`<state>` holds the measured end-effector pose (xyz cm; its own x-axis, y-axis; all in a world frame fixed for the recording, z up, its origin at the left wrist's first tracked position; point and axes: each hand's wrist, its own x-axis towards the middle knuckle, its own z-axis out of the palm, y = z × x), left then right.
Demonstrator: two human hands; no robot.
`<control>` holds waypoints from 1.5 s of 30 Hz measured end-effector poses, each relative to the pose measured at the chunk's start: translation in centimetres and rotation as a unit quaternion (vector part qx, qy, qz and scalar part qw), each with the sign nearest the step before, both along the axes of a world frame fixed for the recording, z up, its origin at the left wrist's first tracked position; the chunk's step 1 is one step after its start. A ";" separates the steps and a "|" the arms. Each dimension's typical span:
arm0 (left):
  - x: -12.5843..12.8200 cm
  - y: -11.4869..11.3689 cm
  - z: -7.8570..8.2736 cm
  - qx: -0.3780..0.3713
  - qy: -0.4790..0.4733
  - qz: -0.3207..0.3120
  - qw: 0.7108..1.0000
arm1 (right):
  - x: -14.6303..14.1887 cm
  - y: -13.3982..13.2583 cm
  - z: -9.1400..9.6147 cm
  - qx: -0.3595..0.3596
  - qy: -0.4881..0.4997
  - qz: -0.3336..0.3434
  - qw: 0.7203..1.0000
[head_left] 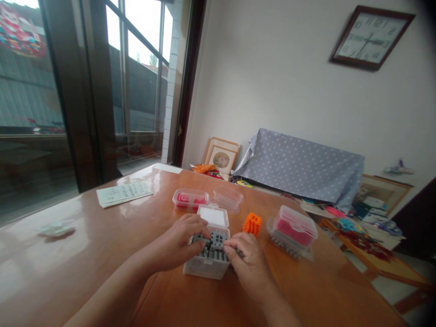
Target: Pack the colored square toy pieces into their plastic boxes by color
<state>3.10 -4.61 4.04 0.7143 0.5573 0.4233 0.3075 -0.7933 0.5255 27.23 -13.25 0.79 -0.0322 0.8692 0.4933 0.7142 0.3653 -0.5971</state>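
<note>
A clear plastic box (206, 269) stands on the table in front of me, its hinged lid (213, 216) folded back. Grey plastic building pieces (213, 255) in rows fill it. My right hand (247, 255) pinches the side of a grey building piece with square holes (219, 240), just above the rows. Over the box's left side, my left hand (184, 238) has thumb and fingers closed about grey pieces; its fingers partly hide them. An orange block of joined pieces (252, 223) sits beyond my right hand.
Stacked clear boxes with red and grey contents (294, 229) stand at right. Farther back are a box with red contents (190, 199) and an empty clear container (229, 199). Paper sheets (124, 194) and a small crumpled packet (56, 229) lie left on the wooden table (112, 240).
</note>
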 end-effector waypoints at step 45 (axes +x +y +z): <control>0.0 0.3 -0.4 -0.003 0.003 0.043 0.999 | 3.7 0.3 -2.5 -0.237 -0.189 -0.186 0.935</control>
